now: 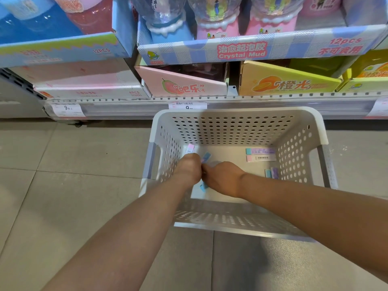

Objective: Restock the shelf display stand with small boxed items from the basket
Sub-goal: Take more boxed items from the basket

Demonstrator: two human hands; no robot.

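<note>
A white perforated basket (237,114) stands on the floor in front of the shelf. Both my hands reach down into its left part. My left hand (189,166) is curled round a small pastel box whose blue and pink end (206,156) sticks out above the knuckles. My right hand (222,177) meets it from the right, fingers curled at the same bundle; what it grips is hidden. Another blue box end (203,187) shows below the hands. Loose small boxes lie at the basket's right: a purple one (261,151), a pink one (261,158) and a little group (271,172).
The shelf (210,106) with price tags runs just behind the basket. On it stand a pink display carton (184,86), an orange one (289,82) and a Crystal Mud tray (241,52) above. Grey floor tiles (73,164) spread to the left.
</note>
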